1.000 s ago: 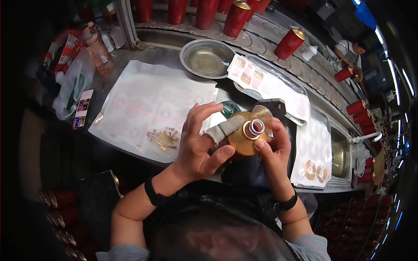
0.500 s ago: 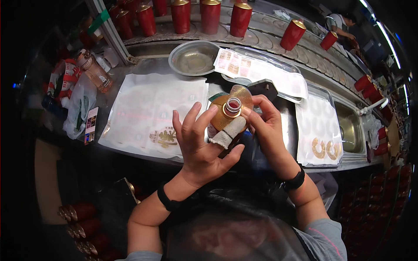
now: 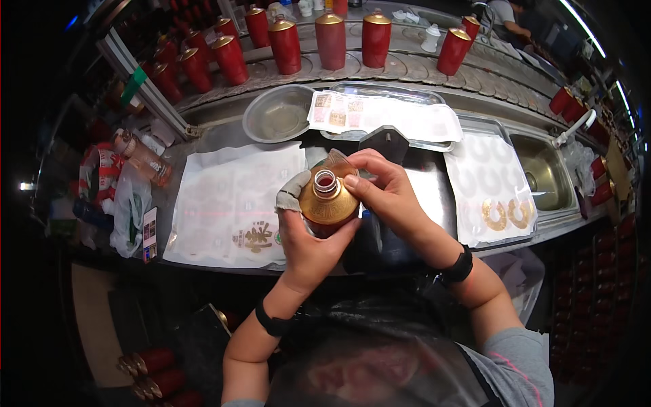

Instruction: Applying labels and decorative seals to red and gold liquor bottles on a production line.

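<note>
A red bottle with a gold shoulder (image 3: 330,209) and an uncapped glass neck stands upright between my hands in front of my chest. My left hand (image 3: 308,247) is wrapped around its left and near side, with a grey cloth finger cover (image 3: 293,191) on a finger against the shoulder. Thumb and fingers of my right hand (image 3: 383,190) are closed at the far right of the shoulder, pinching a thin translucent decal film (image 3: 337,161) beside the neck. Part of the film lies hidden behind the neck and fingers.
White decal sheets (image 3: 203,183) lie left, horseshoe-shaped decals (image 3: 498,216) right. A metal bowl (image 3: 271,121) and a tray (image 3: 434,144) with printed sheets sit behind. Red bottles (image 3: 330,44) line a conveyor (image 3: 407,80). A sink (image 3: 542,163) is at right, a phone (image 3: 149,234) at left.
My left fingers, spread beside the bottle before, have closed around it. The bottle sits lower and further left in view. My right hand still pinches at the shoulder. The head view has shifted.
</note>
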A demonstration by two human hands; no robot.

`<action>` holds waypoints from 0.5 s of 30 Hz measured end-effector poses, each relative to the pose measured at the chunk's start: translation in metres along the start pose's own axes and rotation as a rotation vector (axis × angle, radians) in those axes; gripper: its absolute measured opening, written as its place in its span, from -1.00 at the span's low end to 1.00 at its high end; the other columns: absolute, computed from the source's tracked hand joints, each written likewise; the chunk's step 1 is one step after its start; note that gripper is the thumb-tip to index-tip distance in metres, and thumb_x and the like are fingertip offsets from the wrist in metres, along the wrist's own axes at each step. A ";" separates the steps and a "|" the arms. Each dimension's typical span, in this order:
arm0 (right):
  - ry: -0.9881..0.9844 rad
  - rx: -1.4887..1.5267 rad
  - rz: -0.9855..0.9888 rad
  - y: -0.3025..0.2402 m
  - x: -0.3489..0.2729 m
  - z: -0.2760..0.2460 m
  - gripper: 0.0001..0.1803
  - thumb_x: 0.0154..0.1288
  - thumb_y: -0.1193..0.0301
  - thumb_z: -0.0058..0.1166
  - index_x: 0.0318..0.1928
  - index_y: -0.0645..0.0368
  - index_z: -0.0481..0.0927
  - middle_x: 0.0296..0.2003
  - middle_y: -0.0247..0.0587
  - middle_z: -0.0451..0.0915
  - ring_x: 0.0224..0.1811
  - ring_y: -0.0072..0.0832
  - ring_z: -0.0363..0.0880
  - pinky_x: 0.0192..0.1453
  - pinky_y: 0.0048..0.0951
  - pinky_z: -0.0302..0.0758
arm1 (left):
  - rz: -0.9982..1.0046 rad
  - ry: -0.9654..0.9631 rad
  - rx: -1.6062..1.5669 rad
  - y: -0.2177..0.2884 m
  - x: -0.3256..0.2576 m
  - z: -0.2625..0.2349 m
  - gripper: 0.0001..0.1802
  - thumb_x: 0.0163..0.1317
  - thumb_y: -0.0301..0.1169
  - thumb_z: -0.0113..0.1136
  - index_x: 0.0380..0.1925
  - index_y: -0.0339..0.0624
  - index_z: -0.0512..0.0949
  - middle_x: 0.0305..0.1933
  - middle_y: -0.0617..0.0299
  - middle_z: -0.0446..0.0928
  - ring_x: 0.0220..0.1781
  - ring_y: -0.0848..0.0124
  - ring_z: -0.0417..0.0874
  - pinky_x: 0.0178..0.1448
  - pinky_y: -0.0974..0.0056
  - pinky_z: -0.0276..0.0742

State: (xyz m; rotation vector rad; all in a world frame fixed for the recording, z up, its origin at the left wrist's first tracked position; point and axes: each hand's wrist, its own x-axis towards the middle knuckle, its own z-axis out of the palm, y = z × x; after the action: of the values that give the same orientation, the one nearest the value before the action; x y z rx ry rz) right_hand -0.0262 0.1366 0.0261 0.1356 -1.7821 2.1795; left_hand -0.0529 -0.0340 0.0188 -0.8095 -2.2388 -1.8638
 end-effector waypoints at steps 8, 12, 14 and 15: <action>0.054 0.081 0.108 -0.014 -0.022 0.005 -0.69 0.32 0.49 0.24 0.05 0.28 0.58 0.14 -0.29 0.44 -0.39 -0.82 0.42 -0.42 -0.73 0.28 | -0.269 -0.606 -0.655 -0.005 0.056 -0.052 -0.09 -0.02 -0.48 0.53 0.37 -0.20 0.29 0.39 0.14 0.40 0.41 0.30 0.42 0.49 0.20 0.28; 0.085 -0.025 0.037 -0.009 -0.013 0.017 -0.69 0.30 0.49 0.28 0.02 0.28 0.58 0.09 -0.30 0.42 -0.06 -0.68 0.57 -0.13 -0.65 0.60 | -0.427 -0.383 -0.610 0.004 0.043 -0.039 -0.13 0.15 -0.21 0.45 0.40 -0.22 0.24 0.43 0.01 0.36 0.43 0.23 0.42 0.50 0.12 0.30; 0.089 0.006 0.047 -0.005 -0.010 0.020 -0.68 0.30 0.49 0.29 0.03 0.28 0.57 0.07 -0.31 0.42 -0.10 -0.70 0.57 -0.17 -0.67 0.59 | -0.382 -0.335 -0.585 0.005 0.038 -0.032 -0.30 0.23 -0.37 0.37 0.34 -0.21 0.32 0.31 0.14 0.44 0.34 0.38 0.47 0.44 0.23 0.34; 0.097 0.036 0.051 -0.004 -0.010 0.020 -0.68 0.30 0.49 0.29 0.03 0.29 0.56 0.05 -0.32 0.41 -0.13 -0.72 0.57 -0.20 -0.69 0.58 | -0.364 -0.315 -0.597 0.005 0.037 -0.030 -0.32 0.22 -0.37 0.37 0.32 -0.20 0.33 0.30 0.14 0.44 0.32 0.37 0.47 0.43 0.23 0.34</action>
State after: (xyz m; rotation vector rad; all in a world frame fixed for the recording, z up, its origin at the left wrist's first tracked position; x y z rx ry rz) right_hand -0.0184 0.1161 0.0317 -0.0079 -1.7122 2.2138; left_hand -0.0892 -0.0499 0.0458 -0.8573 -2.1129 -2.8360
